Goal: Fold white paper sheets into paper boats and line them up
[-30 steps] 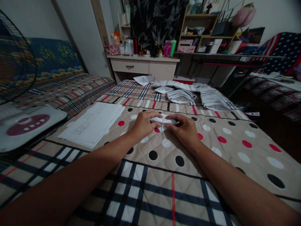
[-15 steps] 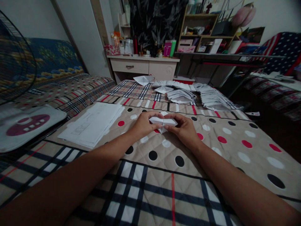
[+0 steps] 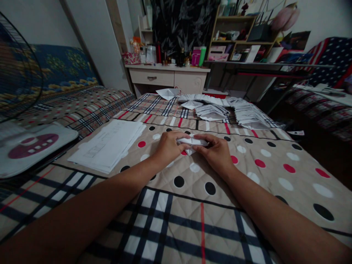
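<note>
A small folded white paper piece (image 3: 191,142) rests on the dotted quilt (image 3: 255,172) in the middle of the bed. My left hand (image 3: 167,147) pinches its left side with curled fingers. My right hand (image 3: 217,152) grips its right side, thumb and fingers closed on the paper. Both forearms reach in from the bottom of the view. The paper's underside is hidden by my fingers.
A stack of flat white sheets (image 3: 110,145) lies to the left. Several finished folded paper pieces (image 3: 220,108) are spread at the bed's far end. A fan base (image 3: 30,146) sits at the left. A dresser (image 3: 167,79) and shelves (image 3: 239,36) stand behind.
The paper piece was lifted and puffed open half a second ago; now it is pressed flatter and lower between both hands. The arms have hardly moved.
</note>
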`<state>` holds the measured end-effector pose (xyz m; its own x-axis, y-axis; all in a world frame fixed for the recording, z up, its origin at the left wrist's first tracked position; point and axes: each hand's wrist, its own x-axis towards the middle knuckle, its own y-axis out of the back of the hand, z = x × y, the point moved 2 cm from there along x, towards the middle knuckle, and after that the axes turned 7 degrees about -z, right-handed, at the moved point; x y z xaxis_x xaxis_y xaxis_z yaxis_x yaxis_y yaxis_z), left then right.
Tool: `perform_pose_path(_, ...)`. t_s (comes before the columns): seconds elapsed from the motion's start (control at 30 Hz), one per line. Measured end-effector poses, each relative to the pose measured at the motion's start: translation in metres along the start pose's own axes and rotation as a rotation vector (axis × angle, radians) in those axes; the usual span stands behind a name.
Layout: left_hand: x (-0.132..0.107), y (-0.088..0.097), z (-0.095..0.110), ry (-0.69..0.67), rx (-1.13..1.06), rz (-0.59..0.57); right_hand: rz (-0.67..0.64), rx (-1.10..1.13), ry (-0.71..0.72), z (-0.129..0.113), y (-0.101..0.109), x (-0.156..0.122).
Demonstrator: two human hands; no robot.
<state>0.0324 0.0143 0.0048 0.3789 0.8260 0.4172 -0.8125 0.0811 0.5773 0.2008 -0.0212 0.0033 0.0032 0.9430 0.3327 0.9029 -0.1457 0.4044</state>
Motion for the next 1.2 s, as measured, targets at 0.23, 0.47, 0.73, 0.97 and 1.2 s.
perform_pose_path(0.23,0.000,0.000,0.001,-0.034,0.000,0.013,-0.006,-0.104,0.011,0.003,-0.001,-0.002)
perform_pose_path(0.47,0.000,-0.001,-0.001,-0.038,-0.012,0.023,0.002,-0.080,-0.005,0.002,0.001,-0.002)
perform_pose_path(0.73,0.000,0.000,-0.002,-0.042,-0.022,0.042,-0.006,-0.088,0.016,0.004,0.000,-0.002)
perform_pose_path(0.97,0.001,-0.001,-0.009,0.042,-0.108,0.030,0.031,-0.013,-0.040,0.005,0.002,0.000)
perform_pose_path(1.2,0.002,-0.002,-0.014,0.106,-0.132,0.029,0.041,0.074,-0.059,0.003,0.002,-0.001)
